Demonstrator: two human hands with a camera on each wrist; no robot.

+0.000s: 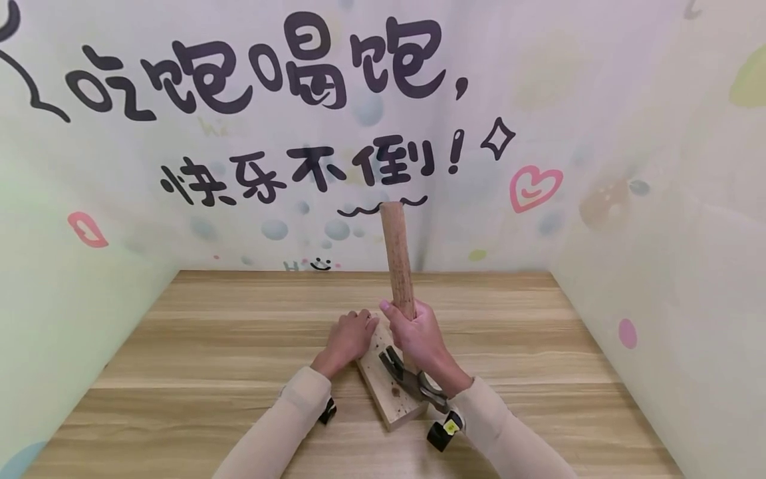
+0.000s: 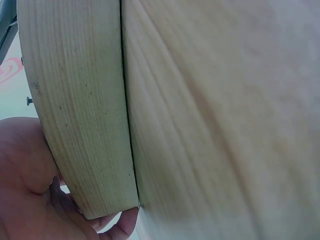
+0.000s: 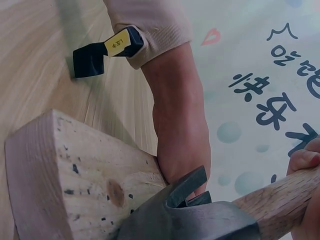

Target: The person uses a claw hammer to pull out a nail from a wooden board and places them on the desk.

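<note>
A pale wooden board (image 1: 383, 399), speckled with small dark marks, lies on the table. My left hand (image 1: 349, 338) grips its far end, with fingers curled around that end in the left wrist view. One small nail (image 2: 29, 101) sticks out past the board's face there. With my right hand (image 1: 423, 339) I hold a claw hammer by its wooden handle (image 1: 396, 256), which points up and away. Its dark metal head (image 3: 185, 220) is low over the board, claw toward the left hand; whether it touches the wood I cannot tell.
The wood-grain table (image 1: 239, 299) runs back to a white wall (image 1: 269, 133) with black lettering, and side walls stand left and right. A black wrist camera (image 1: 443, 436) hangs below the right sleeve, another (image 3: 89, 61) at the left cuff.
</note>
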